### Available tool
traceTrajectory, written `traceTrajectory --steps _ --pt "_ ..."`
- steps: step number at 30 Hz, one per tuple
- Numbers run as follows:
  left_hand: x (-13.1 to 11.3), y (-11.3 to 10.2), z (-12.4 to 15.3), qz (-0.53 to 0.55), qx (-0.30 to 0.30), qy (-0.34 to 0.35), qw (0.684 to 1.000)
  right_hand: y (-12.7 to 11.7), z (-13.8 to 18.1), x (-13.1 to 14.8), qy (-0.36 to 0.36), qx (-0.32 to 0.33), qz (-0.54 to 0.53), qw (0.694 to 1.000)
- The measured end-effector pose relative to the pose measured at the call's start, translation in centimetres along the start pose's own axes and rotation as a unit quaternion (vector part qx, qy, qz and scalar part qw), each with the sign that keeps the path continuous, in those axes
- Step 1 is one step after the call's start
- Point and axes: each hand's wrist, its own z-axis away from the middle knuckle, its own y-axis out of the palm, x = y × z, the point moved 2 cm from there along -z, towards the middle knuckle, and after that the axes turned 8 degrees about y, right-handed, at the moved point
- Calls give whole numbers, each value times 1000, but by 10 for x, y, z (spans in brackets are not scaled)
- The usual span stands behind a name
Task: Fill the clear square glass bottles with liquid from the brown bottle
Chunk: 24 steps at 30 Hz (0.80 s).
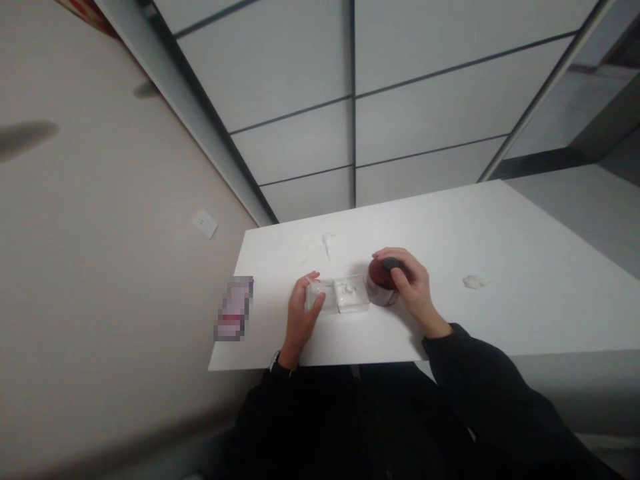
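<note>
My left hand grips the left end of a clear plastic box, thumb over the front and fingers at the far side. A small whitish, see-through piece shows between thumb and fingers; its kind is unclear. The box has two square parts side by side, and small white bits lie in the right one. Just right of the box stands a round jar with a dark red top and a black knob. My right hand is wrapped round its upper right side, thumb near the knob.
A crumpled whitish scrap lies on the white table at the right. Another thin white piece is behind the box. A blurred-out pinkish flat object rests near the left edge. The wall borders the table's left, and white panels stand behind it.
</note>
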Motion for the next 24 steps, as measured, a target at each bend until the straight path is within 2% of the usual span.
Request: traceTrajectory --steps 4,9,15,17,20,24 --pt "-2 1 2 -10 3 -1 1000 1 0 1 -2 -2 -7 1000" --pt "-5 1 8 4 35 19 999 0 0 0 0 -2 -5 1000" --pt "-2 1 9 0 -23 32 999 0 0 1 -1 -3 -7 1000" --pt "-4 0 8 -12 -9 43 999 0 0 2 -1 -4 -7 1000" --pt "-8 -1 9 -7 41 50 998 0 0 2 2 -1 -6 1000" --pt "-2 -1 9 -12 46 30 998 0 0 2 5 0 -1 1000"
